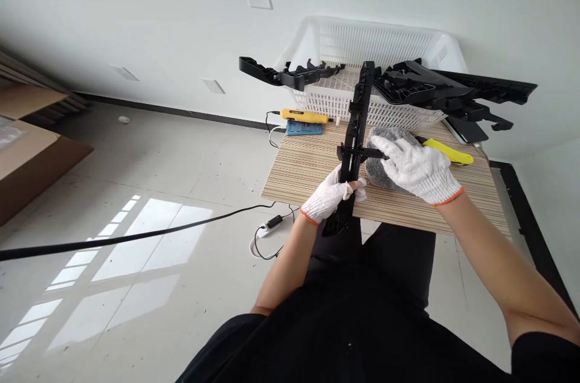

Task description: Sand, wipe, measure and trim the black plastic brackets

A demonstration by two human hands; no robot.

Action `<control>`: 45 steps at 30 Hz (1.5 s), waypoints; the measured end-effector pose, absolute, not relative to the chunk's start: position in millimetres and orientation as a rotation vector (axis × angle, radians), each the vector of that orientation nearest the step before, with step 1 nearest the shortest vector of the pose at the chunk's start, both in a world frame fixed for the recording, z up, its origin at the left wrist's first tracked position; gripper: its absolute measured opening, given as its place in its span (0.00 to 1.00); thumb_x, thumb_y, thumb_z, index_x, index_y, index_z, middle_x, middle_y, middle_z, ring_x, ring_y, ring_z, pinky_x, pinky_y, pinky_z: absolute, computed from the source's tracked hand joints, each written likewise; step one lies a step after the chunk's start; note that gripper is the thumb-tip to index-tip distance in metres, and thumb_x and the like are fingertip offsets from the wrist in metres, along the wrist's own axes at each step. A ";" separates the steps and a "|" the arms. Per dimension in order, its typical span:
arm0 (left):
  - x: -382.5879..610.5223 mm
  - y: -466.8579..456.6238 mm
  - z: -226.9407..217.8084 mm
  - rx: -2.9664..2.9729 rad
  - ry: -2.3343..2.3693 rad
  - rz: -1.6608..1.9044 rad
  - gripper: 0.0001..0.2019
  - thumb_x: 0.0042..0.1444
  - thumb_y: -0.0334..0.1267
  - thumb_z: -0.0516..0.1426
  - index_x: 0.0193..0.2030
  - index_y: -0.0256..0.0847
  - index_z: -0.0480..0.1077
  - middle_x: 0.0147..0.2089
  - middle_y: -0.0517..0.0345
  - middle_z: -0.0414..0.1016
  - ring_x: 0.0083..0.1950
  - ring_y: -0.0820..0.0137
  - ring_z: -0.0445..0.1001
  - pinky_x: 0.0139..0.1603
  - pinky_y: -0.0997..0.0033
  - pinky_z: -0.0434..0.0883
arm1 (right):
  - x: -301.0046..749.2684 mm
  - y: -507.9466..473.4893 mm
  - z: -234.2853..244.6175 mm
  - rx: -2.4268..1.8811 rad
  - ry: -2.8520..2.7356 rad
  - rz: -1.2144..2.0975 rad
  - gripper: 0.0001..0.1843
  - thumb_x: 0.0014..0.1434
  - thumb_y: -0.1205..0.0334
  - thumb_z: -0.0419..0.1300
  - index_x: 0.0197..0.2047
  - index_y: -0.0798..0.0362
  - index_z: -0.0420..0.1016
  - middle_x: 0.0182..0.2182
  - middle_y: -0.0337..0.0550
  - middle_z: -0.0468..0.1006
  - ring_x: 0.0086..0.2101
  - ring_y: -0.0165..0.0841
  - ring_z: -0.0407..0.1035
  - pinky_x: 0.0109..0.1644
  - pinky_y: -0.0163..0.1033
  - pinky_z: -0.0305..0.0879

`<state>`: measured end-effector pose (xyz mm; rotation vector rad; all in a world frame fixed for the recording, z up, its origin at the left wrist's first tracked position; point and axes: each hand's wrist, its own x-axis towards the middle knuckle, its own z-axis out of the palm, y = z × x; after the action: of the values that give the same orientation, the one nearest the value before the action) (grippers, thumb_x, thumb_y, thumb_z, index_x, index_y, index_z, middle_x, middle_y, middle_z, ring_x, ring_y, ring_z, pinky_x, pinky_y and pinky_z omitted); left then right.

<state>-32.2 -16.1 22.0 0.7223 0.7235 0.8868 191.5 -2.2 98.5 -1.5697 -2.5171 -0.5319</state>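
A long black plastic part (pixel 357 111) with clips and ribs stands slanted in front of me, across the table's front edge. My left hand (pixel 330 194), in a white knitted glove with a bare thumb tip, is closed around its lower portion. My right hand (pixel 414 168), also gloved, is at the end of a short black arm sticking out sideways from the part; its fingers appear to pinch that tip. Beneath the right hand lies a grey fuzzy pad (pixel 380 174), partly covered. A yellow-handled utility knife (pixel 448 151) rests just beyond the right hand.
Behind stands a white plastic basket (pixel 326 102) with several similar black parts (pixel 435 90) overhanging its rim. A yellow corded tool (pixel 303 116) lies on a blue box (pixel 303 128) at the striped table's (pixel 290 171) left. A phone (pixel 466 129) sits back right. Cables (pixel 181 228) hang left.
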 end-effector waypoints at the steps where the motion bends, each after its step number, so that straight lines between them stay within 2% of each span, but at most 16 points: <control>1: -32.1 -16.3 22.5 0.728 0.724 0.885 0.25 0.49 0.44 0.77 0.45 0.40 0.70 0.32 0.61 0.78 0.34 0.70 0.80 0.46 0.61 0.80 | 193.3 -2.0 97.7 -1.601 -2.490 -0.508 0.34 0.72 0.55 0.51 0.78 0.47 0.69 0.49 0.55 0.87 0.34 0.44 0.76 0.31 0.46 0.56; 5: -32.1 -17.1 25.2 0.737 0.724 0.879 0.25 0.49 0.45 0.77 0.44 0.40 0.70 0.32 0.61 0.78 0.34 0.70 0.79 0.46 0.60 0.80 | 196.6 -1.9 96.4 -1.717 -2.348 -0.380 0.35 0.70 0.49 0.54 0.75 0.51 0.73 0.40 0.54 0.88 0.33 0.47 0.77 0.33 0.46 0.59; 10: -33.1 -15.9 22.7 0.776 0.735 0.880 0.24 0.52 0.44 0.75 0.48 0.41 0.71 0.34 0.60 0.78 0.34 0.71 0.79 0.43 0.64 0.79 | 189.6 -8.1 98.2 -1.820 -1.977 -0.215 0.32 0.68 0.41 0.55 0.60 0.54 0.84 0.35 0.54 0.86 0.35 0.48 0.79 0.37 0.47 0.66; 12: -33.2 -15.5 22.3 0.799 0.741 0.871 0.23 0.53 0.44 0.75 0.47 0.41 0.70 0.34 0.60 0.78 0.34 0.71 0.79 0.43 0.65 0.78 | 180.9 -11.7 98.0 -1.866 -1.776 -0.030 0.29 0.68 0.39 0.56 0.56 0.51 0.84 0.34 0.51 0.85 0.35 0.46 0.80 0.39 0.47 0.69; 15: -32.4 -16.5 26.3 0.792 0.763 0.867 0.23 0.51 0.42 0.76 0.45 0.41 0.70 0.34 0.61 0.77 0.35 0.71 0.80 0.44 0.65 0.79 | 161.1 -13.5 96.5 -1.985 -1.686 0.401 0.24 0.65 0.37 0.62 0.51 0.47 0.83 0.31 0.44 0.84 0.33 0.43 0.79 0.39 0.45 0.69; 18: -30.8 -18.7 33.2 0.747 0.799 0.878 0.27 0.46 0.40 0.78 0.47 0.41 0.71 0.36 0.62 0.77 0.36 0.71 0.80 0.46 0.63 0.80 | 140.4 -7.0 93.0 -2.036 -1.770 0.646 0.19 0.60 0.39 0.68 0.43 0.45 0.83 0.31 0.43 0.83 0.35 0.44 0.77 0.37 0.43 0.65; 21: -29.3 -19.5 35.1 0.706 0.794 0.873 0.31 0.44 0.41 0.78 0.53 0.41 0.72 0.40 0.60 0.80 0.38 0.68 0.83 0.52 0.58 0.82 | 126.1 6.3 88.7 -1.928 -1.806 0.749 0.16 0.63 0.44 0.66 0.35 0.47 0.81 0.29 0.43 0.82 0.34 0.41 0.75 0.36 0.42 0.62; 25: -29.6 -18.1 28.4 0.661 0.741 0.868 0.33 0.44 0.43 0.79 0.54 0.41 0.70 0.43 0.57 0.82 0.41 0.65 0.85 0.56 0.53 0.83 | 117.1 26.0 87.5 -1.823 -1.787 0.757 0.16 0.63 0.48 0.66 0.29 0.49 0.76 0.25 0.41 0.78 0.30 0.37 0.72 0.35 0.41 0.60; 29: -34.6 -17.5 26.0 0.622 0.620 0.840 0.31 0.49 0.44 0.78 0.54 0.41 0.69 0.47 0.53 0.83 0.45 0.64 0.85 0.57 0.53 0.82 | 115.6 45.9 93.6 -1.791 -1.675 0.646 0.18 0.64 0.45 0.64 0.29 0.48 0.74 0.24 0.40 0.77 0.29 0.36 0.70 0.35 0.41 0.59; 32: -39.6 -17.0 29.6 0.669 0.607 0.767 0.33 0.48 0.48 0.78 0.55 0.42 0.69 0.52 0.49 0.83 0.46 0.61 0.86 0.50 0.56 0.84 | 116.3 59.7 100.0 -1.761 -1.596 0.583 0.21 0.64 0.41 0.62 0.28 0.48 0.74 0.25 0.41 0.78 0.30 0.37 0.71 0.36 0.42 0.60; 34: -42.2 -16.5 31.7 0.716 0.638 0.760 0.33 0.48 0.49 0.77 0.56 0.42 0.69 0.54 0.47 0.83 0.46 0.60 0.86 0.43 0.62 0.83 | 116.3 64.1 103.3 -1.764 -1.592 0.571 0.22 0.64 0.40 0.62 0.29 0.48 0.74 0.26 0.42 0.79 0.32 0.39 0.72 0.36 0.42 0.61; 37: -44.8 -16.4 31.5 0.789 0.673 0.799 0.32 0.51 0.49 0.75 0.57 0.42 0.69 0.53 0.46 0.83 0.40 0.66 0.84 0.30 0.75 0.74 | 118.6 58.0 105.1 -1.797 -1.618 0.533 0.22 0.66 0.37 0.60 0.32 0.47 0.74 0.29 0.43 0.82 0.34 0.41 0.75 0.38 0.42 0.63; 39: -46.5 -16.6 28.9 0.824 0.671 0.808 0.29 0.54 0.51 0.73 0.55 0.41 0.69 0.47 0.48 0.83 0.32 0.72 0.78 0.22 0.78 0.65 | 124.5 45.9 104.5 -1.829 -1.636 0.462 0.22 0.67 0.37 0.59 0.36 0.46 0.75 0.31 0.43 0.83 0.36 0.42 0.77 0.39 0.43 0.65; 42: -49.0 -16.8 24.2 0.841 0.666 0.775 0.25 0.57 0.52 0.70 0.54 0.41 0.69 0.41 0.52 0.81 0.26 0.76 0.71 0.18 0.78 0.57 | 140.7 22.2 102.6 -1.843 -1.686 0.349 0.21 0.65 0.37 0.63 0.43 0.47 0.78 0.34 0.44 0.85 0.38 0.44 0.79 0.41 0.43 0.67; 45: -50.6 -16.9 23.1 0.828 0.667 0.748 0.26 0.58 0.52 0.70 0.56 0.42 0.70 0.42 0.53 0.80 0.28 0.76 0.71 0.18 0.79 0.56 | 159.7 2.0 100.2 -1.804 -1.797 0.201 0.24 0.62 0.37 0.64 0.48 0.48 0.82 0.35 0.45 0.85 0.36 0.43 0.79 0.38 0.42 0.66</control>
<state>-50.6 -16.9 23.1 0.8279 0.6674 0.7484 159.7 2.0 100.2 -1.8037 -1.7972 0.2007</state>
